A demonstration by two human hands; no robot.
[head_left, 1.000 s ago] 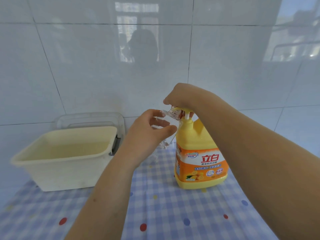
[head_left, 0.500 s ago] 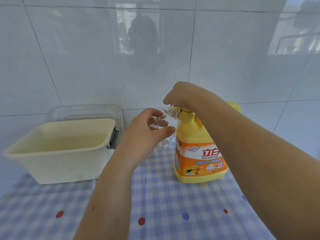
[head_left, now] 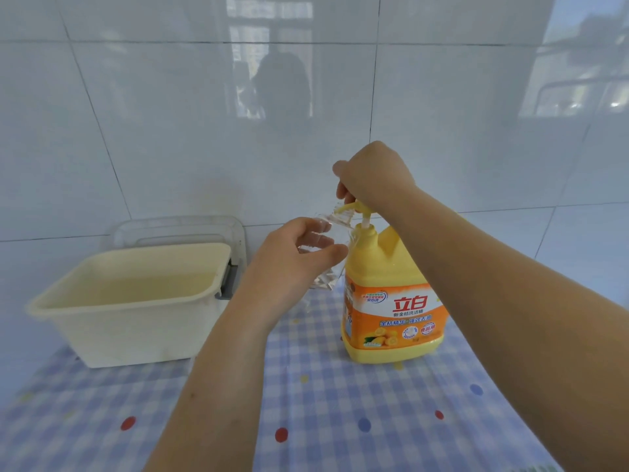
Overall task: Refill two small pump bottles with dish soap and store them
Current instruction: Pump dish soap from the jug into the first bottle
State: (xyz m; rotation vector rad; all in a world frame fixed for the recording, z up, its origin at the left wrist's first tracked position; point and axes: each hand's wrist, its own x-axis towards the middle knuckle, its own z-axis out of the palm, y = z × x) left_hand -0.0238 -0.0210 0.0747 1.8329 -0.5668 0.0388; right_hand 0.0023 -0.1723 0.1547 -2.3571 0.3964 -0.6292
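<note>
A large yellow dish soap jug (head_left: pixel 391 301) with an orange label stands upright on the checked tablecloth (head_left: pixel 340 403). My right hand (head_left: pixel 372 175) rests on top of its yellow pump head (head_left: pixel 354 208), whose stem is raised. My left hand (head_left: pixel 292 253) grips a small clear bottle (head_left: pixel 326 253), tilted with its open neck right at the pump's nozzle. The bottle's lower part shows below my fingers. Whether any soap is inside it I cannot tell.
A cream plastic tub (head_left: pixel 132 301) stands at the left against a clear plastic tray (head_left: pixel 177 229) leaning on the white tiled wall (head_left: pixel 170 131). A yellow drip lies on the cloth by the jug's base.
The pump head has come up from its pressed position, with my right hand rising on it. My left hand keeps the small bottle at the nozzle.
</note>
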